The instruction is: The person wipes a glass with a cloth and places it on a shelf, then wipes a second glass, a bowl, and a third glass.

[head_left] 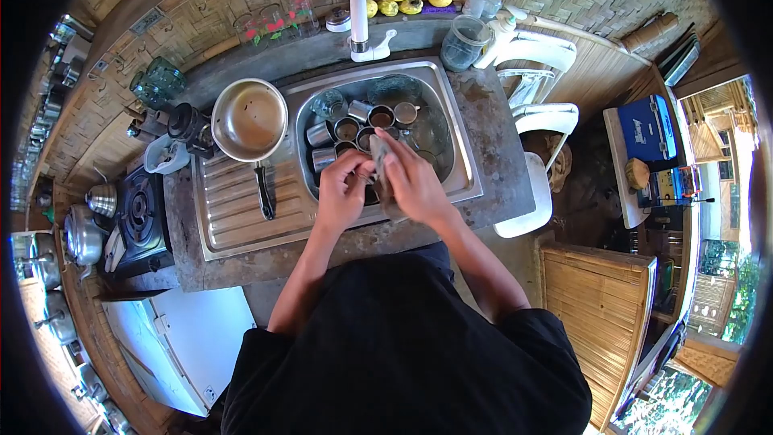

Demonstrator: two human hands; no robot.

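Observation:
Over the near side of the sink basin point(456, 163), my two hands are close together. My right hand point(415, 184) is closed around a limp grey-brown scrubbing cloth point(382, 163), part of which hangs below the fingers. My left hand point(344, 187) has its fingers curled in a pinch against the cloth's left side; anything else in them is too small to tell. Beneath and beyond my hands, several metal mugs point(381, 117) stand or lie in the basin. A clear glass point(330, 104) and a larger glass vessel point(396, 89) are at the basin's far side.
A frying pan point(250, 121) rests on the ribbed drainboard point(233, 208), handle toward me. Behind the basin stands a white faucet point(360, 24). A clear plastic tub point(465, 43) and a pump bottle point(498, 36) are at the back right. A gas stove point(142, 217) sits left.

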